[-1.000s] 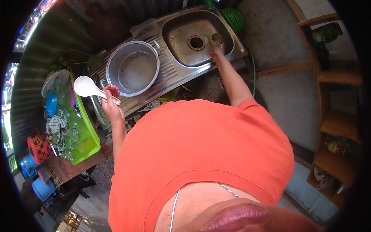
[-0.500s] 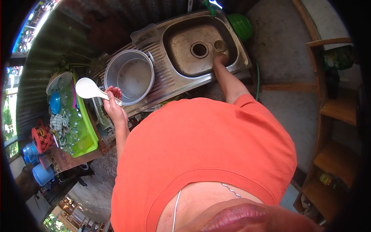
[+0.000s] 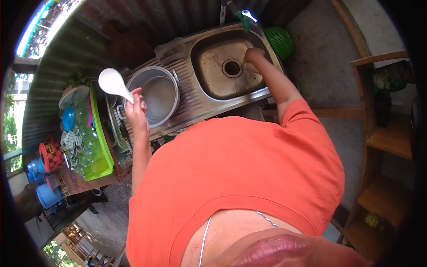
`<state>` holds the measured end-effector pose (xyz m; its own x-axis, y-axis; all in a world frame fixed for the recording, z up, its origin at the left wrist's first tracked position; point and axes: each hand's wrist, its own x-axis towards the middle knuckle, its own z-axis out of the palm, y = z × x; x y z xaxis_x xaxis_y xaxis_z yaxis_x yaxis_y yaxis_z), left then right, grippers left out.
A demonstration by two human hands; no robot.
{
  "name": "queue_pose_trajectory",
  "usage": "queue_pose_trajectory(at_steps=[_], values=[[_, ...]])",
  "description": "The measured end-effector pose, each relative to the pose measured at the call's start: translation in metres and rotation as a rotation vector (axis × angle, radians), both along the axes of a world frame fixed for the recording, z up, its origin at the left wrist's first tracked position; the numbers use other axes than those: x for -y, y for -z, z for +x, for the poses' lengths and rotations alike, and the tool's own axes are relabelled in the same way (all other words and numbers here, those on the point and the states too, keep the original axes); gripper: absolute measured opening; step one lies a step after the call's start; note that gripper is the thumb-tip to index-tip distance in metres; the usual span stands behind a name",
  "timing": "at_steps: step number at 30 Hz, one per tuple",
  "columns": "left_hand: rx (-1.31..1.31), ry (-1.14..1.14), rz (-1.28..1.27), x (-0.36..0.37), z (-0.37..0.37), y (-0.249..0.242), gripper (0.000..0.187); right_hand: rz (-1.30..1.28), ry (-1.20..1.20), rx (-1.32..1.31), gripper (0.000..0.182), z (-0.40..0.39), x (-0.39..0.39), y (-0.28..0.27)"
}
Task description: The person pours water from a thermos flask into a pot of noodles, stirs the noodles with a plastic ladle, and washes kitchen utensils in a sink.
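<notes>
My left hand (image 3: pixel 137 111) is closed around the handle of a white rice paddle (image 3: pixel 113 82), its broad end tilted up to the left. Just right of that hand stands a large metal pot (image 3: pixel 155 100) with cloudy liquid in it, on the ridged drainboard (image 3: pixel 195 98). My right hand (image 3: pixel 254 55) is inside the steel sink (image 3: pixel 213 58), near its back right and below the green tap (image 3: pixel 244 20). Its fingers look curled, and whatever they grip is hidden. Left of the hand the drain hole (image 3: pixel 232 68) shows.
A lime green tray (image 3: pixel 103 151) with glasses and a checked cloth (image 3: pixel 72 141) stands at left. Behind the sink's right corner is a green basket (image 3: pixel 279 42). Wooden shelves (image 3: pixel 389 138) rise at right. A clear plastic container (image 3: pixel 171 50) lies behind the drainboard.
My right hand has moved back and slightly left in the sink; the round, glass-like thing beside it is no longer visible. The rice paddle has tipped more upright in my left hand.
</notes>
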<state>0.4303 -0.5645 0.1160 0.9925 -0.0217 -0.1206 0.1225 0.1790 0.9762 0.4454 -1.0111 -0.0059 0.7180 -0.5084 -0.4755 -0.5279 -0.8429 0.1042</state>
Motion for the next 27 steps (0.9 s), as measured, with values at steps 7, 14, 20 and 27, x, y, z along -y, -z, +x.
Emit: queue_pose_trajectory(at_steps=[7,14,20,27], values=[[0.321,0.299,0.348,0.116,0.055,-0.023,0.016,0.718,0.528,0.359,0.034,-0.002,0.046,0.062],[0.538,0.491,0.271,0.283,0.109,-0.006,0.023,0.927,0.702,1.030,0.023,-0.005,0.012,0.082],[0.639,0.715,0.544,0.357,0.129,0.019,0.032,0.913,0.680,1.139,0.021,-0.007,0.011,0.063],[0.734,0.717,0.727,0.367,0.137,0.023,0.029,0.848,0.583,1.178,0.031,-0.020,0.009,0.051]])
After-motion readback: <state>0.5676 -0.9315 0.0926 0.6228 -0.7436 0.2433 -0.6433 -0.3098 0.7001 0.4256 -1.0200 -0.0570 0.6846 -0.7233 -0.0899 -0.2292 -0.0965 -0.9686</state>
